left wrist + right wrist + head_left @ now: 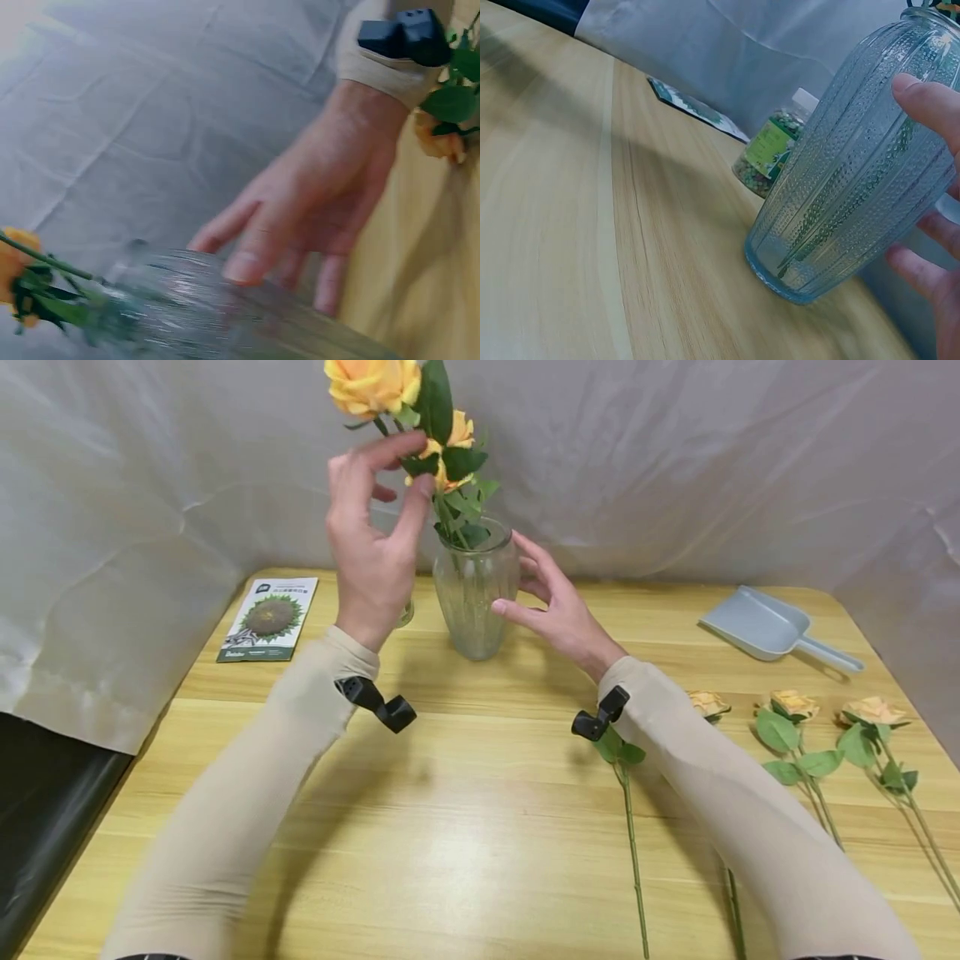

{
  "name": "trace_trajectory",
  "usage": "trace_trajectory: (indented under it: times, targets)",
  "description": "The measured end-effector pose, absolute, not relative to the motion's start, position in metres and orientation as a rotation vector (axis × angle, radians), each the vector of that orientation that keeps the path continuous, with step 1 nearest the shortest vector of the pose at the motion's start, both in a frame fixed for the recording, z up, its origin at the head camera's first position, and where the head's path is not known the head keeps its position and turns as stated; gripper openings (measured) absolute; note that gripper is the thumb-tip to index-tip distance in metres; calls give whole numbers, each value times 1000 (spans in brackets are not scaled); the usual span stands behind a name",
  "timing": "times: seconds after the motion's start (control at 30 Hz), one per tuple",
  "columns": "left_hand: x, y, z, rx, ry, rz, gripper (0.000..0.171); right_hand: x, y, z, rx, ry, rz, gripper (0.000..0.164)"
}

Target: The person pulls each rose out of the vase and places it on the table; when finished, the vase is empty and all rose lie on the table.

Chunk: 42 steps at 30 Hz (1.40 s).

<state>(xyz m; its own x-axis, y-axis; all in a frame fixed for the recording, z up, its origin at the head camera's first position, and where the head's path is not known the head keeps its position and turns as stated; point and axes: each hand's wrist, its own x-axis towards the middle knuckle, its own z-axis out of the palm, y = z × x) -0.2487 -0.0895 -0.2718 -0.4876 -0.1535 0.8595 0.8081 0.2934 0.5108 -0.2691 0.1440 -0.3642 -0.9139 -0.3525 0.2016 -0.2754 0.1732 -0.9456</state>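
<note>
A ribbed clear glass vase (476, 602) stands toward the back of the table, with green stems inside it. Above its mouth rise yellow roses (375, 385) with dark green leaves. My left hand (375, 527) is raised at these blooms, thumb and index finger apart on either side of a leaf; the other fingers are partly hidden. At the vase's right side, my right hand (558, 602) holds the glass, thumb in front and fingers round the far side. The left wrist view shows the right hand (300, 195) against the blurred vase (187, 300).
Several cut roses (795, 706) lie on the right of the table, some beneath the right forearm. Behind them is a grey dustpan (757, 622). A sunflower seed packet (268, 618) lies at the back left. Near the vase stands a jar of coloured pellets (769, 150).
</note>
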Motion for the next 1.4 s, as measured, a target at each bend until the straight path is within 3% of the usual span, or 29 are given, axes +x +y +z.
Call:
trace_trajectory:
  times: [0.5, 0.8, 1.0, 1.4]
  targets:
    - [-243, -131, -199, -558, -1148, -1756, 24, -269, 145, -363, -641, 2352, -1871, 90]
    - [-228, -162, -185, -567, -1032, -1813, 32, -268, 147, -362, -618, 2345, -1867, 90]
    - [-214, -177, -192, -540, -1170, -1854, 36, -268, 148, -363, -611, 2340, -1877, 90]
    - [-197, -215, -248, -569, -1534, -1981, 40, -269, 147, -362, -616, 2359, -1858, 91]
